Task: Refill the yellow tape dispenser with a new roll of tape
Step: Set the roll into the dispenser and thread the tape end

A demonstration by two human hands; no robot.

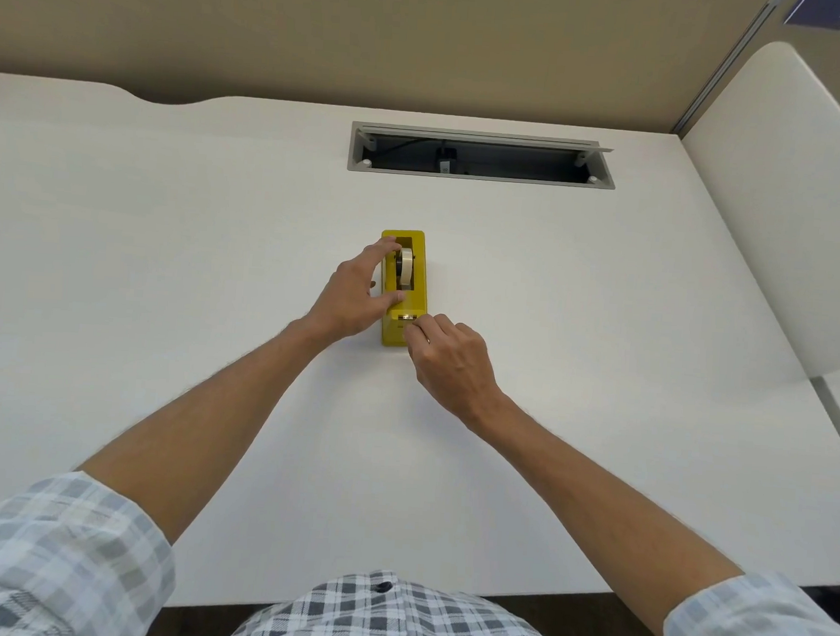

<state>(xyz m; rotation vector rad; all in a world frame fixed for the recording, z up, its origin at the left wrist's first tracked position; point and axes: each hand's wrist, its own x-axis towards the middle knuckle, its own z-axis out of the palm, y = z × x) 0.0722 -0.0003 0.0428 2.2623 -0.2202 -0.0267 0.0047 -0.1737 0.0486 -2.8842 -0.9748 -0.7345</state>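
Observation:
The yellow tape dispenser (pixel 417 298) stands lengthwise in the middle of the white desk (pixel 166 253), its cutter end toward me. A whitish tape roll (pixel 406 268) sits upright in its well. My left hand (pixel 355 294) grips the dispenser's left side, with the index finger over the well's rim and the thumb on the top face. My right hand (pixel 447 359) is at the cutter end, with thumb and forefinger pinched at the metal cutter; whether they hold the tape's end is too small to tell.
An open grey cable hatch (pixel 482 160) is cut into the desk behind the dispenser. A beige partition wall stands at the back, and a white side panel (pixel 778 217) rises along the right edge. The desk's front edge is at my waist.

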